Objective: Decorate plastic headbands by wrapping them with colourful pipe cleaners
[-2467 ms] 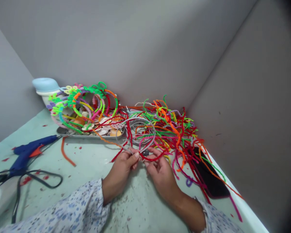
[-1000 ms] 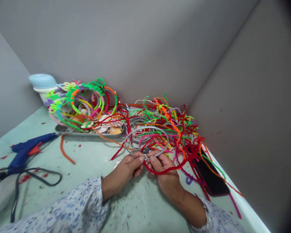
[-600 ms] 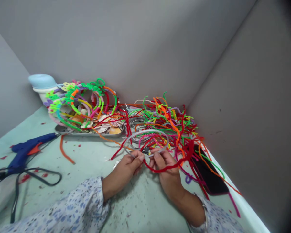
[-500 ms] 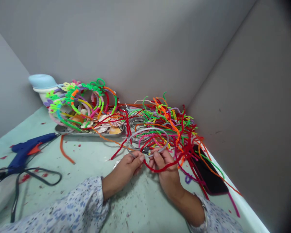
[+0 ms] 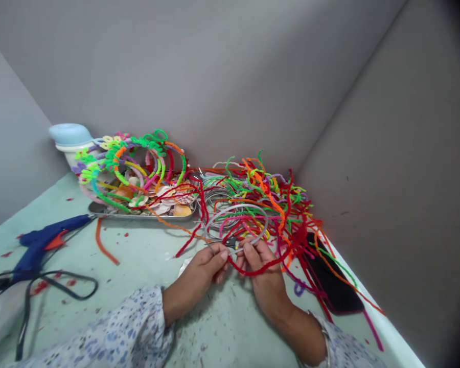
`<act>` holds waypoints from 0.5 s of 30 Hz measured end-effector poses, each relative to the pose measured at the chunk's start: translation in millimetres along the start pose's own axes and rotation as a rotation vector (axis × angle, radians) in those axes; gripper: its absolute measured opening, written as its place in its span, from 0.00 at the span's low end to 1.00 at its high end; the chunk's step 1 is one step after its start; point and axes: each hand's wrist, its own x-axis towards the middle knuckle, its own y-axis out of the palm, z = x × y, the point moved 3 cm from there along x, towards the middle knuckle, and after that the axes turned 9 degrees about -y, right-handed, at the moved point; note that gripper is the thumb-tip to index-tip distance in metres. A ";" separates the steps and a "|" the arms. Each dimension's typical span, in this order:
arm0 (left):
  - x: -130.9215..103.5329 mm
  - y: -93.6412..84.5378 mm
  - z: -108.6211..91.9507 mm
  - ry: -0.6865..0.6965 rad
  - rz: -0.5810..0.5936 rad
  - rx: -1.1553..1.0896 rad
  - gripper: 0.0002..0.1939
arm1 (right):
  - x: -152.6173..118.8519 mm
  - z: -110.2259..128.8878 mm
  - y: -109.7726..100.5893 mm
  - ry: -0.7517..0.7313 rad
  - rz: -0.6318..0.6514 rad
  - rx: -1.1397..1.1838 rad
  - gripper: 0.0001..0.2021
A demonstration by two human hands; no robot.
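A thin grey headband hoop (image 5: 266,221) stands curved between both hands, its ends at the fingertips. My left hand (image 5: 209,263) pinches one end of it, beside the start of a red pipe cleaner (image 5: 249,273). My right hand (image 5: 262,268) grips the other end between thumb and fingers, and the red pipe cleaner curves across its fingers. Just beyond the fingertips lies a small black tool (image 5: 231,241), partly hidden. Behind the hoop are several grey hoops (image 5: 219,193) and a tangled pile of coloured pipe cleaners (image 5: 270,186).
A metal tray (image 5: 164,217) of shells carries finished colourful headbands (image 5: 136,153). Behind it at left stands a white cup with a blue lid (image 5: 71,134). A blue glue gun (image 5: 42,243) with a looped cord lies at left. A black phone (image 5: 331,286) lies at right.
The view has shifted slightly, so everything sits a little lower in it. Both hands keep their hold on the hoop, whose position between them has barely altered.
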 end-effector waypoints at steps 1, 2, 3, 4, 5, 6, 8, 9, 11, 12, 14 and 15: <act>-0.6 0.2 -0.3 0.011 -0.007 0.009 0.10 | 0.2 1.1 0.2 0.001 -0.005 0.000 0.11; -1.3 0.3 -0.6 0.024 -0.016 0.021 0.08 | 0.2 2.0 0.4 0.003 -0.011 0.000 0.11; -2.1 0.2 -0.6 0.038 -0.025 0.037 0.07 | 0.1 2.7 0.6 0.005 -0.017 0.001 0.11; -2.8 -0.1 -0.3 0.050 -0.041 0.054 0.07 | 0.0 3.2 0.9 0.009 -0.018 0.003 0.11; -3.5 -0.8 0.4 0.061 -0.062 0.073 0.07 | -0.1 3.3 1.2 0.014 -0.019 0.005 0.11; -4.0 -1.6 1.4 0.072 -0.086 0.096 0.07 | -0.2 3.2 1.6 0.020 -0.020 0.011 0.10; -4.4 -3.4 3.3 0.090 -0.139 0.151 0.06 | 0.0 2.5 2.3 0.032 -0.020 0.024 0.10; -4.5 -4.3 3.9 0.100 -0.165 0.176 0.06 | 0.2 2.0 2.5 0.037 -0.022 0.028 0.11; -4.4 -5.4 3.4 0.133 -0.200 0.211 0.05 | 0.9 1.6 2.7 0.042 -0.032 0.023 0.11; -4.3 -5.6 2.4 0.148 -0.213 0.226 0.04 | 1.2 1.5 2.7 0.043 -0.036 0.016 0.11; -4.3 -5.7 0.2 0.164 -0.239 0.257 0.04 | 1.6 1.5 2.8 0.044 -0.037 0.007 0.12; -4.5 -5.7 -0.7 0.164 -0.251 0.271 0.04 | 1.5 1.5 2.8 0.045 -0.036 0.005 0.12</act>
